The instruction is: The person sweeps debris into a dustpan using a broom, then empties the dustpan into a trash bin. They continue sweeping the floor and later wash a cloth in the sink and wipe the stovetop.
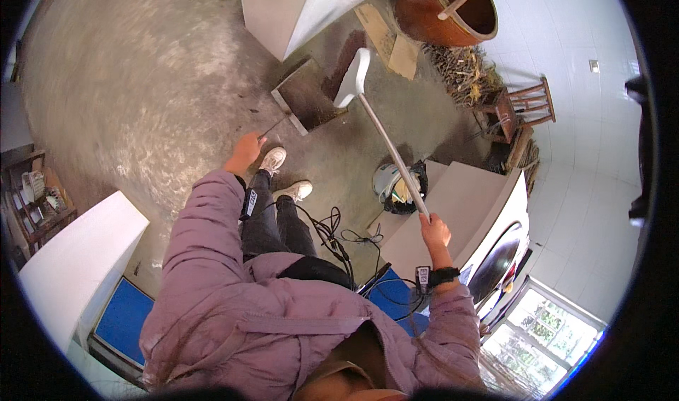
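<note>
My left hand (pixel 246 150) grips a thin dark handle, which runs to the near edge of a dustpan-like open box (pixel 310 96) on the concrete floor. In my right hand (pixel 436 231) is the end of a long metal pole (pixel 391 149). A white curved head (pixel 354 77) sits at the pole's far end, just right of the box; whether it touches the floor I cannot tell. A dark wet-looking patch (pixel 347 51) lies on the floor behind the box. Both my shoes (pixel 273 159) stand just short of it.
A lined bin (pixel 400 186) with waste stands beside a pale counter (pixel 451 210) on the right. Farther off are a brown vat (pixel 424 14), flattened cardboard (pixel 403 56), a pile of twigs (pixel 464 75) and a wooden chair (pixel 530 104). Black cables (pixel 334 231) hang at my waist.
</note>
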`<state>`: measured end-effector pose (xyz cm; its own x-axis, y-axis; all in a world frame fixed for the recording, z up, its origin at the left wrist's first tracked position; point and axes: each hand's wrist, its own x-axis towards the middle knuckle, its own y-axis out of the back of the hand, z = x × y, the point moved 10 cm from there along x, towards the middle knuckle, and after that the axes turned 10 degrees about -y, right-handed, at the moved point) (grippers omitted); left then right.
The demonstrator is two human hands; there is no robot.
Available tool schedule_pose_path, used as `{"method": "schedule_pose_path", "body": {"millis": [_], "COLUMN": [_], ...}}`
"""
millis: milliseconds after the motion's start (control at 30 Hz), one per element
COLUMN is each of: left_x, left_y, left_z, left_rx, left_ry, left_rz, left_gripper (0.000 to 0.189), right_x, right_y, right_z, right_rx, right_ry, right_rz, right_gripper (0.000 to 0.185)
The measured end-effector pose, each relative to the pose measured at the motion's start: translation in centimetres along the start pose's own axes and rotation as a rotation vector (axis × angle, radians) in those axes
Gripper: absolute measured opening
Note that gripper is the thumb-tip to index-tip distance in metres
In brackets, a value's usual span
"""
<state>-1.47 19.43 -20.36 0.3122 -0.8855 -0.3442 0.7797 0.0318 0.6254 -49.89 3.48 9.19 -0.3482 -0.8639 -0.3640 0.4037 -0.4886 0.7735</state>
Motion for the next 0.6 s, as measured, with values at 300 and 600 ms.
{"method": "schedule_pose_path", "body": {"millis": [300,600], "left_x": [3.5,4.3], "left_y": [-0.1,2.2], "left_z": [1.7,2.7], "left_rx": [-0.004,0.101], "left_ry": [-0.111,-0.097], "left_rz": [0.001,-0.127], "left_gripper": [0.033,0.03], "right_x": [3.1,2.4], "right_y": [-0.2,-3.7], "right_z": [-2.3,-0.5], "right_rx": [0.104,0.085], "right_ry": [0.164,0.091], "right_rz": [-0.103,-0.103], "right_gripper": [0.043,0.048]}}
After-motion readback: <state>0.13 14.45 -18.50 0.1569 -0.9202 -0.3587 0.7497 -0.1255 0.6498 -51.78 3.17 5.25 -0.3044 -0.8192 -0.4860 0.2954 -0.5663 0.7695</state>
